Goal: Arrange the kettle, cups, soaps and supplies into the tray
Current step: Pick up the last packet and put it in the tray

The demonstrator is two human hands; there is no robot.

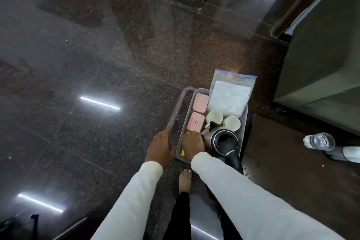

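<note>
floor (97, 54): dark speckled polished stone, everything sits on it, no surface in play.
tray (243, 122): shallow rectangular metal tray on the floor in front of me, nested on a second darker tray (180, 107) that sticks out on the left.
bag (229, 95): clear zip plastic bag with white contents, far end of the tray, top edge overhanging the rim.
kettle (224, 140): black-and-steel electric kettle, lid open, near right corner, handle poking past the near rim.
soaps (200, 102): two pink rectangular soap boxes in a column along the left wall.
cups (214, 117): two white cups side by side between bag and kettle.
left hand (160, 148): flat, fingers spread on the lower tray's edge, steadying, holding nothing.
right hand (192, 142): inside the near left corner, fingers curled over something yellow (182, 153); can't tell if gripped or just pressed.
step judged: tucking last small supply in; I'd keep the left hand bracing, slide the item flat against the soaps, stay clear of the kettle spout.
</note>
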